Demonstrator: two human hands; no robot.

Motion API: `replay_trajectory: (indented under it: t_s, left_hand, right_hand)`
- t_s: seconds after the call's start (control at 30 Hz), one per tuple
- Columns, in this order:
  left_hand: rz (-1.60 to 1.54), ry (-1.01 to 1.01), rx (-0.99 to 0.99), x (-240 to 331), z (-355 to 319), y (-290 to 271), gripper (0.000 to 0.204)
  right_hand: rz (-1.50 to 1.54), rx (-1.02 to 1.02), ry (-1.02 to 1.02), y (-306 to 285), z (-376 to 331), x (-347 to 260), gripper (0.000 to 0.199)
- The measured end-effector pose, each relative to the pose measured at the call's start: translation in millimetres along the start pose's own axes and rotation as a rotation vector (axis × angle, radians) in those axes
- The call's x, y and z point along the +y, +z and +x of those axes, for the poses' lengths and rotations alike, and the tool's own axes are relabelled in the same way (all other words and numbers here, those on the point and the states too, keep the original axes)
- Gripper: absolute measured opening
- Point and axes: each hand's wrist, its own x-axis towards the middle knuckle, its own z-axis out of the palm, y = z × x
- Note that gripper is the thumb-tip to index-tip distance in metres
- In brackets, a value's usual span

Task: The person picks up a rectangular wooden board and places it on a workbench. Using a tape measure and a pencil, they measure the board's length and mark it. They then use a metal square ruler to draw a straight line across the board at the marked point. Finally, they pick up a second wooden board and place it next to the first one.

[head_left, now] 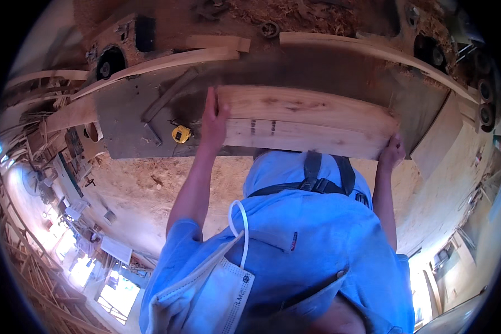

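Observation:
Between my two hands lies a long pale wooden board point(306, 108), with a lighter lower strip point(317, 136) along its near side bearing dark printed marks. Whether these are two planks or two sides of one piece, I cannot tell. My left hand point(214, 119) grips the left end, thumb on the near part. At the right end, my right hand point(393, 152) is closed around the near corner. Under the wood is a dark, flat bench top point(128, 128). A yellow tape measure point(181, 133) rests on it, left of my left hand.
Long wooden strips point(373, 49) run along the bench's far side, with machinery point(111, 62) and wood shavings point(306, 16) beyond. A dark narrow bar point(170, 94) lies at the bench's left. Shavings and dust cover the floor point(145, 183). Stacked timber point(25, 239) stands far left.

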Motion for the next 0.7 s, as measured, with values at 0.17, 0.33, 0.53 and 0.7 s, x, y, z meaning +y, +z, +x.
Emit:
replay_trajectory:
  t_s: [0.17,0.33,0.53,0.7]
  left_hand:
    - [-0.193,-0.044,0.063,-18.3,-57.0,1.0,0.067]
    - [-0.264,0.011,0.111,-32.8,-69.7,9.5,0.071]
    - [-0.309,0.056,0.085,-34.2,-61.0,4.5,0.076]
    - [-0.370,0.098,0.081,-38.4,-63.0,4.8,0.080]
  right_hand:
    - [0.173,-0.065,-0.064,-8.4,-6.1,14.7,0.030]
    - [0.167,-0.088,-0.012,-13.1,-2.8,15.5,0.024]
    - [0.138,-0.096,0.002,-9.5,4.9,23.9,0.020]
    - [0.254,-0.109,-0.098,-5.6,9.9,34.4,0.040]
